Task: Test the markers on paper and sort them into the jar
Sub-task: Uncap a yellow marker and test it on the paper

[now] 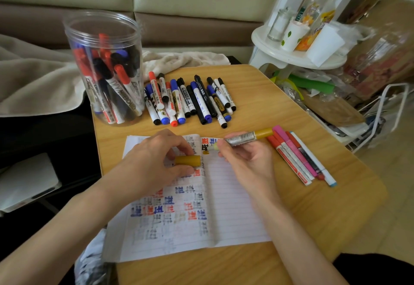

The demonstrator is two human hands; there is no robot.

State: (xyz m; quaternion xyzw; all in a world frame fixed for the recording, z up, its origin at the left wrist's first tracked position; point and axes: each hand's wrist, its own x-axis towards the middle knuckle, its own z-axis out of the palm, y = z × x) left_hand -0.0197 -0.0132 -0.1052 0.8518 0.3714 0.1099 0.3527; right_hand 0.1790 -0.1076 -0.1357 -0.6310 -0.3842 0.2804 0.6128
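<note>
Over one notebook, my right hand pinches one gold marker; my left hand, just beside, grips its cap.

The marker cap is mustard yellow, as is the rear end of the uncapped marker, whose barrel is silver with a black barcode print. The notebook is white with fine grey lines, its left page covered in red, blue, black and faded grey test marks. The clear jar shows red, blue and black markers. The row of markers has mostly white barrels with black, blue and red caps. The side markers are red, pink and white. The table is light wood-grain.
</note>
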